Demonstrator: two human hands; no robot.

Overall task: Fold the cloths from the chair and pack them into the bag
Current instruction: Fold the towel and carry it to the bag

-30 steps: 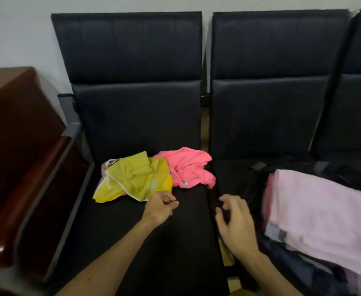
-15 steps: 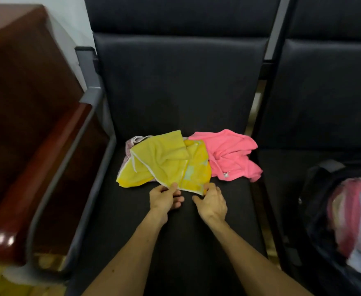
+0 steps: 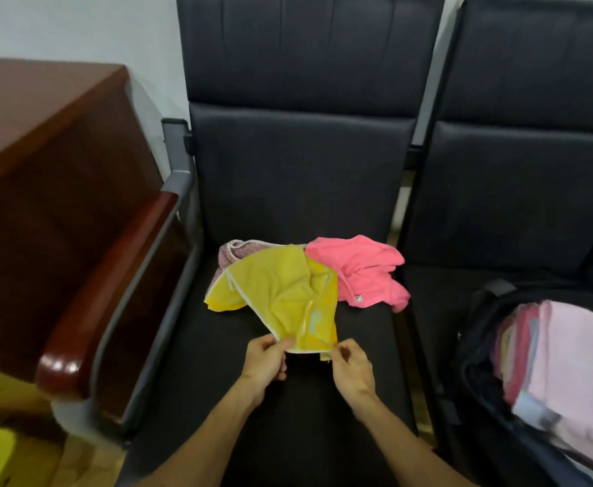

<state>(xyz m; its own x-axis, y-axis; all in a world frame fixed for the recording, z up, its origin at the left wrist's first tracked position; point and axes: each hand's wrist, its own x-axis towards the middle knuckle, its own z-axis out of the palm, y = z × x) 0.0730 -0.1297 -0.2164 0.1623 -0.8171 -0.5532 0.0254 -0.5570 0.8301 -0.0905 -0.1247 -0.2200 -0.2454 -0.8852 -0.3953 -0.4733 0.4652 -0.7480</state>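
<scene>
The yellow cloth lies crumpled on the chair seat, and its near hem is now raised off the seat. The left hand and right hand each pinch that hem between thumb and fingers, close together. A second ago the right hand was away from the yellow cloth, towards the bag; half a second ago both hands had only reached the edge. So this cloth looks picked as the next to fold, with spreading it likely to follow. Touching the yellow cloth on its right is a pink cloth; a mauve cloth peeks out behind it. Well right of the yellow cloth, the bag holds folded cloths.
</scene>
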